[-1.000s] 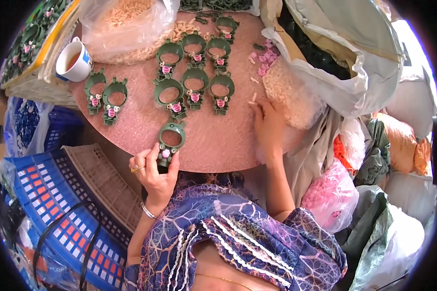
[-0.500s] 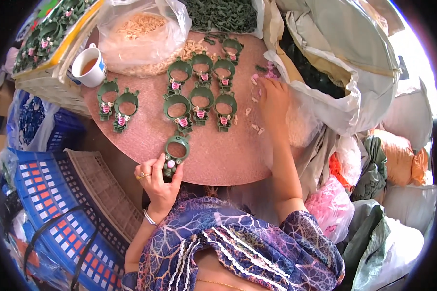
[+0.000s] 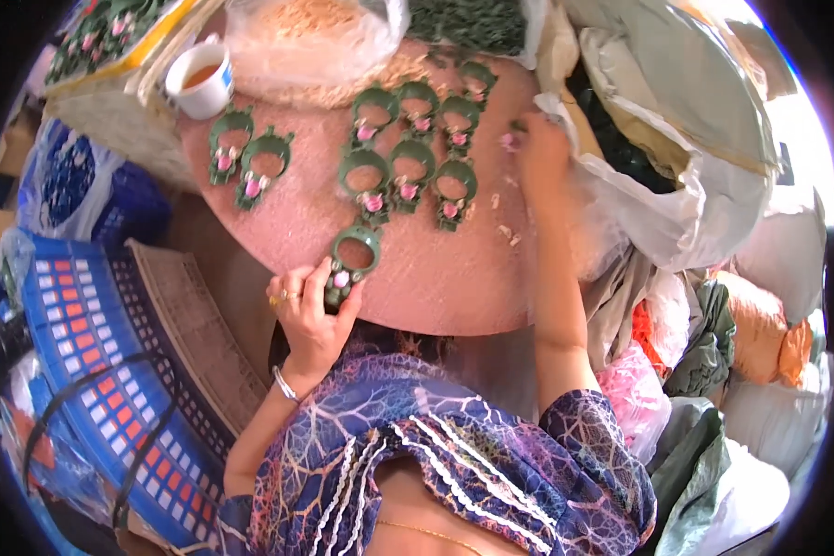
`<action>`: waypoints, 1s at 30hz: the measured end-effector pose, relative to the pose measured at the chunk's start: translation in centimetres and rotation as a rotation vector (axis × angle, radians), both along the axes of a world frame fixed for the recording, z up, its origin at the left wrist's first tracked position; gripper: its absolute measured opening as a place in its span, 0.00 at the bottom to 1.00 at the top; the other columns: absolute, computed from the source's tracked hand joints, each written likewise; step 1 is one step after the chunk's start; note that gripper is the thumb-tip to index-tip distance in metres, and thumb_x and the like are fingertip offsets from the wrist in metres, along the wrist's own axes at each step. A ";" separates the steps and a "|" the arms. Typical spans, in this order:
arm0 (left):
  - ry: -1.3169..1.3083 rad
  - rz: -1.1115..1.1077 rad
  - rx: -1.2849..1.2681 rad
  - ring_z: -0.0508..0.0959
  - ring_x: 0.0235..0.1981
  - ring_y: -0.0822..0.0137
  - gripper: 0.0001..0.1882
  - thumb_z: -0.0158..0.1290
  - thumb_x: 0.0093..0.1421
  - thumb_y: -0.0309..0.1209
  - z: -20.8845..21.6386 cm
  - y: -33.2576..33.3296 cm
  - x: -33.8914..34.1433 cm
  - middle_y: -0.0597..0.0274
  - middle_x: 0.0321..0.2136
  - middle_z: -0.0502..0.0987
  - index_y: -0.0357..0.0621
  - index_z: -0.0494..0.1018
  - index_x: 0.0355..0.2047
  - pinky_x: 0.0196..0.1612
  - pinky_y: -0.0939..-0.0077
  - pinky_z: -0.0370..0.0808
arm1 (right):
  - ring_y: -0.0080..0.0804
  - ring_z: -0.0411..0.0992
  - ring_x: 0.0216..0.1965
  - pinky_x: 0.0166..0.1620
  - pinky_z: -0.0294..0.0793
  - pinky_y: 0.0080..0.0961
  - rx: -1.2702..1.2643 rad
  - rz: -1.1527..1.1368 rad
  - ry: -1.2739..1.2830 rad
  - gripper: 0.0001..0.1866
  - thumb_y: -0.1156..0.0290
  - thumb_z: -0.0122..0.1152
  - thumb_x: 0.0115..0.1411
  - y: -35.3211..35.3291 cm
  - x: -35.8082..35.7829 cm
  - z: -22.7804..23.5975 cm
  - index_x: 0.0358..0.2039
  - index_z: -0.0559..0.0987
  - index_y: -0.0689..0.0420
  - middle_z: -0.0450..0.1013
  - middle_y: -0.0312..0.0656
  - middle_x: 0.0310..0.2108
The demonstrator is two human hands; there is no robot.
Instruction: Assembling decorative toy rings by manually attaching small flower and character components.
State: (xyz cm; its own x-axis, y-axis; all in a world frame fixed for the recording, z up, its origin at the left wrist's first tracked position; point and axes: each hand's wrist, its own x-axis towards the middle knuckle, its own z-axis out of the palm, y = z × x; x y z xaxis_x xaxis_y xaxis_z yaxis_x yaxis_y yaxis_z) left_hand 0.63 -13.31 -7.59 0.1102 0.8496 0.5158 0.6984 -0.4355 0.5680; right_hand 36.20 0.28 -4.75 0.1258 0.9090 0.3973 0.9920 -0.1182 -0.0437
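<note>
At the near edge of the pink table my left hand [image 3: 308, 304] is closed on the lower part of a green plastic toy piece [image 3: 369, 233] with a round ring on top. A small pale pink part [image 3: 341, 278] shows at its middle. My right hand [image 3: 547, 146] reaches to the far right of the table, beside small pink plastic pieces [image 3: 509, 142]. Motion smears its fingers, so what they hold is unclear. Between the hands stand rows of similar green ring pieces [image 3: 410, 167] with pink and cream parts. Two more ring pieces [image 3: 267, 165] lie at the left.
A mug of brown drink [image 3: 200, 83] stands at the table's far left. Bags of cream parts [image 3: 306, 42] and green parts [image 3: 468, 28] line the back. A large pale sack [image 3: 639, 218] is open at the right. Blue crates [image 3: 93, 371] sit at the lower left.
My right hand has moved farther out, over the small pink pieces. My left hand keeps its hold on the green toy piece. The whole view has shifted, with the table sitting higher and more to the right.
</note>
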 end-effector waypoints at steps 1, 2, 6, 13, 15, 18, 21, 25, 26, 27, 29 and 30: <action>0.004 0.009 -0.003 0.69 0.35 0.54 0.23 0.66 0.46 0.36 -0.2 0.0 0.0 0.58 0.32 0.69 0.42 0.75 0.41 0.41 0.58 0.66 | 0.35 0.72 0.38 0.40 0.70 0.29 0.132 0.119 0.295 0.13 0.75 0.62 0.51 -0.8 -1.4 0.5 0.40 0.79 0.57 0.75 0.46 0.35; 0.026 0.027 0.001 0.70 0.35 0.54 0.22 0.66 0.46 0.37 -0.5 -0.1 -0.2 0.59 0.32 0.69 0.43 0.75 0.41 0.41 0.57 0.66 | 0.30 0.72 0.36 0.37 0.71 0.23 0.247 0.239 0.607 0.12 0.78 0.61 0.53 -2.0 -4.5 2.6 0.41 0.79 0.58 0.75 0.44 0.34; -0.038 0.016 0.009 0.71 0.36 0.55 0.23 0.66 0.45 0.36 -0.4 0.3 0.1 0.60 0.32 0.69 0.44 0.73 0.41 0.42 0.57 0.65 | 0.22 0.70 0.30 0.36 0.70 0.16 0.136 0.276 1.191 0.14 0.81 0.54 0.61 -7.2 -8.7 5.5 0.47 0.74 0.58 0.74 0.40 0.38; -0.048 0.029 0.008 0.69 0.33 0.60 0.23 0.66 0.43 0.36 -0.5 0.8 0.1 0.64 0.30 0.70 0.43 0.75 0.40 0.38 0.63 0.63 | 0.45 0.75 0.47 0.50 0.77 0.33 -0.310 0.422 2.239 0.09 0.83 0.51 0.63 -12.3 -14.7 2.8 0.42 0.69 0.57 0.70 0.50 0.50; -0.047 0.032 0.006 0.69 0.33 0.60 0.23 0.66 0.43 0.36 -0.7 0.6 0.0 0.64 0.31 0.70 0.44 0.75 0.40 0.38 0.64 0.63 | 0.45 0.75 0.47 0.49 0.78 0.33 -0.295 0.368 2.218 0.08 0.83 0.52 0.62 -13.3 -15.6 1.4 0.40 0.69 0.58 0.71 0.48 0.46; -0.068 0.039 -0.019 0.70 0.34 0.60 0.25 0.68 0.42 0.35 -0.5 0.3 -0.1 0.63 0.31 0.71 0.44 0.75 0.41 0.39 0.63 0.64 | 0.36 0.76 0.42 0.46 0.79 0.28 -0.302 0.450 1.871 0.10 0.87 0.54 0.59 -14.2 -16.7 0.7 0.39 0.69 0.60 0.73 0.43 0.40; -0.073 0.035 -0.023 0.70 0.34 0.61 0.26 0.68 0.41 0.34 -0.6 0.2 -0.2 0.63 0.31 0.71 0.44 0.75 0.42 0.39 0.64 0.64 | 0.27 0.75 0.39 0.44 0.76 0.22 -0.320 0.381 1.672 0.11 0.88 0.59 0.55 -14.4 -17.5 0.8 0.37 0.74 0.62 0.74 0.41 0.37; -0.111 0.011 -0.041 0.70 0.34 0.61 0.26 0.68 0.40 0.34 -0.3 0.2 -0.3 0.64 0.32 0.71 0.44 0.75 0.42 0.39 0.63 0.64 | 0.24 0.73 0.38 0.42 0.73 0.18 -0.298 0.485 1.533 0.09 0.90 0.63 0.50 -14.0 -17.6 0.4 0.31 0.78 0.63 0.75 0.39 0.36; -0.113 0.007 -0.043 0.70 0.34 0.61 0.26 0.68 0.40 0.33 -0.3 0.2 -0.3 0.64 0.33 0.71 0.44 0.75 0.42 0.40 0.63 0.64 | 0.24 0.73 0.38 0.42 0.73 0.18 -0.304 0.486 1.530 0.09 0.90 0.63 0.50 -13.9 -17.6 0.5 0.31 0.78 0.63 0.75 0.39 0.36; -0.117 0.011 -0.046 0.70 0.34 0.61 0.26 0.68 0.40 0.33 -0.4 0.2 -0.3 0.64 0.33 0.71 0.44 0.75 0.42 0.40 0.63 0.64 | 0.23 0.73 0.38 0.41 0.73 0.17 -0.330 0.480 1.482 0.09 0.90 0.64 0.50 -13.8 -17.5 0.5 0.30 0.78 0.63 0.75 0.39 0.36; -0.114 0.010 -0.030 0.70 0.34 0.61 0.26 0.68 0.39 0.33 -0.6 0.3 -0.3 0.65 0.33 0.71 0.45 0.75 0.42 0.40 0.64 0.64 | 0.22 0.72 0.37 0.40 0.72 0.17 -0.359 0.473 1.431 0.09 0.90 0.64 0.49 -13.5 -17.5 0.6 0.29 0.79 0.62 0.75 0.39 0.36; -0.117 0.013 -0.033 0.70 0.34 0.61 0.26 0.68 0.39 0.33 -0.6 0.3 -0.4 0.65 0.33 0.71 0.45 0.75 0.42 0.40 0.64 0.64 | 0.21 0.72 0.35 0.40 0.72 0.16 -0.375 0.450 1.410 0.09 0.89 0.64 0.49 -13.4 -17.7 0.9 0.30 0.79 0.63 0.75 0.38 0.35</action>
State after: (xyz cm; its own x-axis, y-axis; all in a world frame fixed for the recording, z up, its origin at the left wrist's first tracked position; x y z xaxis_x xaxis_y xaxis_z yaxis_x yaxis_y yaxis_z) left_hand 0.27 -13.05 -8.17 0.0401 0.8671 0.4966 0.6319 -0.4070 0.6596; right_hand 18.55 -13.07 -3.85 -0.1127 0.9918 -0.0606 0.1236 -0.0465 -0.9912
